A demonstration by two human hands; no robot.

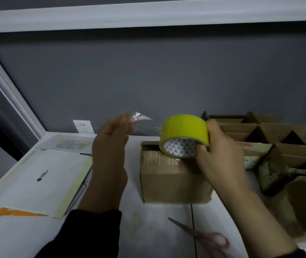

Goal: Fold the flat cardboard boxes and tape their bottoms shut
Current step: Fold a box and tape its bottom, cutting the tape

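A folded brown cardboard box point(170, 181) stands on the white table point(148, 229) in the middle of the head view, with clear tape across its top face. My right hand point(217, 159) grips a yellow tape roll point(183, 135) just above the box's far right corner. A clear tape strip point(141, 121) stretches left from the roll. My left hand point(111, 144) is raised to the left of the box and pinches the strip's crumpled free end at its fingertips; the hand is motion-blurred.
Pink-handled scissors point(204, 237) lie on the table in front of the box. Several folded cardboard boxes point(260, 131) crowd the right side. A stack of flat white packaging point(42, 181) lies at the left. A wall socket point(83, 126) sits behind.
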